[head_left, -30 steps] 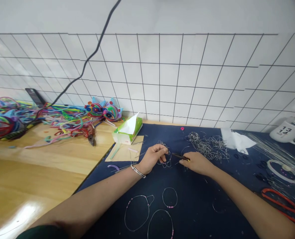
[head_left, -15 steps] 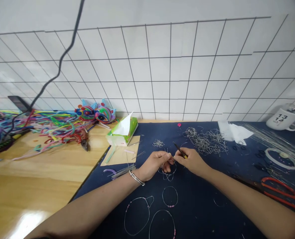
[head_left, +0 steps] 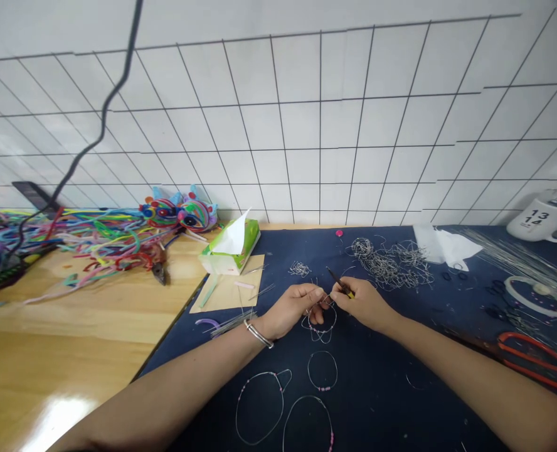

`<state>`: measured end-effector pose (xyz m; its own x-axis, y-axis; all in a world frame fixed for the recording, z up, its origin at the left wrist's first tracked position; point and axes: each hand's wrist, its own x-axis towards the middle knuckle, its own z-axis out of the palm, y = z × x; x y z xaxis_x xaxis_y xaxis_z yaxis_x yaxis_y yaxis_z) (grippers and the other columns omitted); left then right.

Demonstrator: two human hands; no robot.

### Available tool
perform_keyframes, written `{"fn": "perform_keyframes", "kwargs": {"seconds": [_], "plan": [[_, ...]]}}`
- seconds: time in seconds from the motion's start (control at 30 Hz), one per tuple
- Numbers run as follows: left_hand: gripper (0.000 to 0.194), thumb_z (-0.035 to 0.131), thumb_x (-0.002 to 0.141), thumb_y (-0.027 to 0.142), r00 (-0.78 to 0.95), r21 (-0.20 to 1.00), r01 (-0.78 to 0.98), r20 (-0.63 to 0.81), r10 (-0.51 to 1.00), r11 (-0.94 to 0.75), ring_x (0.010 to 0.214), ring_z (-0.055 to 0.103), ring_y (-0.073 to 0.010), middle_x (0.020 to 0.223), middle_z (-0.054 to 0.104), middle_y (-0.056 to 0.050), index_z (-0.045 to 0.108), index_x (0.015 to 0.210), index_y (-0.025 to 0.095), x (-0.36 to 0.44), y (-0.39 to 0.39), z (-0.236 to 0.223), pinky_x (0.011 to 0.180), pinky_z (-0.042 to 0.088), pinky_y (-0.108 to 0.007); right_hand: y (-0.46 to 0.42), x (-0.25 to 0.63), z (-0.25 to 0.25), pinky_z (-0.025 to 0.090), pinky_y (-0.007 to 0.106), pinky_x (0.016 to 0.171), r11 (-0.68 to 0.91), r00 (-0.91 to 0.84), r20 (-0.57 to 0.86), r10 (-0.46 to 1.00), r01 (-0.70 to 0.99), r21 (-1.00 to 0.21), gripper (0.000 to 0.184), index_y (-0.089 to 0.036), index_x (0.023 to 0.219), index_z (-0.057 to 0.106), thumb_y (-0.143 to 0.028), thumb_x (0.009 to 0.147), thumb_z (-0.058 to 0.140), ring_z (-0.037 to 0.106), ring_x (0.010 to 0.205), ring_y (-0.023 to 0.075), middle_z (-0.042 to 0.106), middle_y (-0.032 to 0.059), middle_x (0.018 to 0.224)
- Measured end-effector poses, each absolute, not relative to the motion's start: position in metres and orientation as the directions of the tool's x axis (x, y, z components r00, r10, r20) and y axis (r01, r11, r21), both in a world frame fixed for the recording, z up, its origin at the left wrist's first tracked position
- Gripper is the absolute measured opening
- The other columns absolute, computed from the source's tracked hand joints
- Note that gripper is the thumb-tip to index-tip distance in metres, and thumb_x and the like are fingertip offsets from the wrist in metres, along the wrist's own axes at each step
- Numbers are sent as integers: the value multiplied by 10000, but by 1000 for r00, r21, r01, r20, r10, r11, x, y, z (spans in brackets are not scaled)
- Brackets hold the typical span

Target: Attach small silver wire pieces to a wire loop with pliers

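My left hand point(head_left: 303, 306) pinches a looped wire frame point(head_left: 320, 331), whose thin silver loops with small beads hang below the fingers. Close against it on the right is my right hand point(head_left: 359, 302), closed around dark pliers with a yellow handle point(head_left: 340, 282); their tip points up and left. The right fingertips meet the wire near the left thumb. Nearer to me on the dark blue mat lie a small wire ring with pink beads point(head_left: 322, 371), a larger looped ring point(head_left: 259, 408) and another beaded ring point(head_left: 308, 424) cut off by the lower edge.
Behind my hands lie a tangled wire heap point(head_left: 391, 263) and a small wire pile point(head_left: 300, 269). A tissue box point(head_left: 231, 245) and colourful pipe cleaners point(head_left: 95, 238) are left. On the right are red-handled scissors point(head_left: 535, 351), a white ring point(head_left: 537, 296), long straight wires and a mug point(head_left: 539, 216).
The camera view has shifted slightly. My right hand and the pliers have moved a little away from my left hand, which keeps its pinch on the wire frame.
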<state>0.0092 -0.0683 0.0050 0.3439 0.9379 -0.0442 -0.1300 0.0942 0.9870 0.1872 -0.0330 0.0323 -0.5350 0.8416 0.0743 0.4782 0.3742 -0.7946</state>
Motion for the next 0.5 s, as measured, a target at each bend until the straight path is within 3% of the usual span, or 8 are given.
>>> {"fn": "perform_keyframes", "kwargs": {"seconds": [0.37,0.5], "plan": [[344,438,843,402,365,996,-86,26,930,6,560,567,-123,622,600,-55,603,824,100,7,-67,3,544,418,-230,-33,188,31,329,201,544,357,-544,66,837,451,-818,150,-175,699,496,-290,763,424,410,557,83,452,-45,598],[385,405,850,428,372,994,-106,31,928,9,562,573,-124,719,618,-83,604,839,99,7,-67,3,531,418,-233,-34,188,29,339,207,561,372,-532,98,841,436,-819,151,-178,699,494,-293,766,423,415,567,87,450,-44,607]]}}
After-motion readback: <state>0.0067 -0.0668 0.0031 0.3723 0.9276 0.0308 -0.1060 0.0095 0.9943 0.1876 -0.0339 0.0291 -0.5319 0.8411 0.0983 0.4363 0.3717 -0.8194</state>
